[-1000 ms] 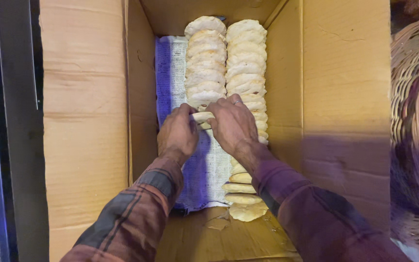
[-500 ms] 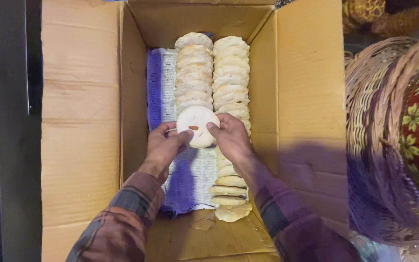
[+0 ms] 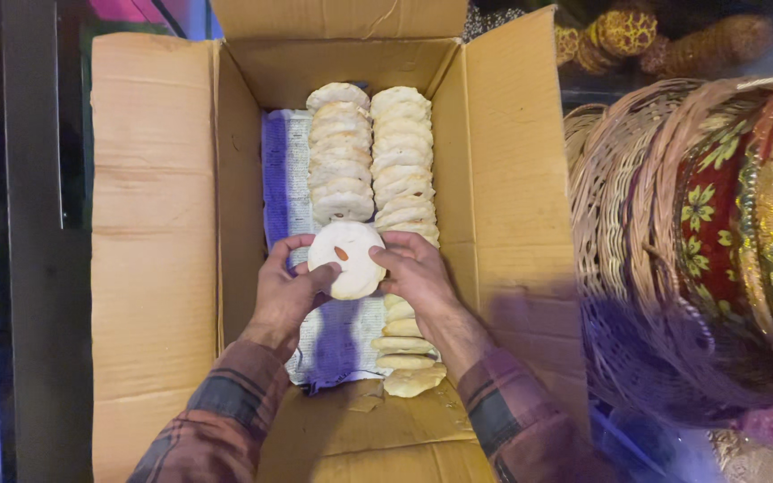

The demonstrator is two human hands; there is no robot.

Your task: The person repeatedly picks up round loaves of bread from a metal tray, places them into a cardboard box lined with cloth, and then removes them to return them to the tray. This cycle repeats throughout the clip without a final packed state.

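Round cookie (image 3: 347,259) btwn left hand (image 3: 286,291) & right hand (image 3: 415,268), over box (image 3: 503,179).

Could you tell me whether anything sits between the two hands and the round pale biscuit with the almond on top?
Nothing visible does: the left hand and right hand both grip the round pale almond-topped biscuit directly, above the cardboard box.

Free room is left over the cloth (image 3: 281,179) at nine o'clock of the biscuit rows (image 3: 370,152), and at six o'clock on the box (image 3: 503,143) floor. Passage at three o'clock is blocked by the box wall and baskets (image 3: 646,224).
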